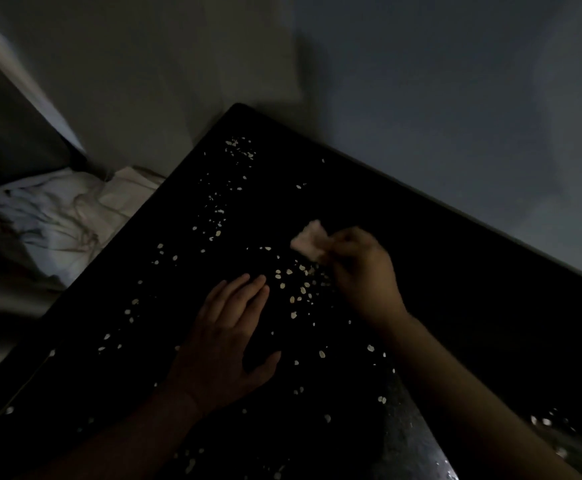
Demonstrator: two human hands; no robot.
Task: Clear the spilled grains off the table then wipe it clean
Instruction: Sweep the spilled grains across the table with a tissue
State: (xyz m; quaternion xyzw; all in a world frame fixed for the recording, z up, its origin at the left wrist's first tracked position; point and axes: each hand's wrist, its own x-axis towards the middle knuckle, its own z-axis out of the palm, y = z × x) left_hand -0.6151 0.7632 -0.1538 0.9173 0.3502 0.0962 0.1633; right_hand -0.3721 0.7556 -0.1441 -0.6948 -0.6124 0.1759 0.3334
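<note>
Plainly little is cleared yet: pale flat grains (296,292) lie scattered across most of the black glossy surface (438,271), while the left hand (223,344) rests flat with fingers straight and the right hand (362,271) pinches a small crumpled pinkish cloth (308,242) above them, wiping undone.
</note>
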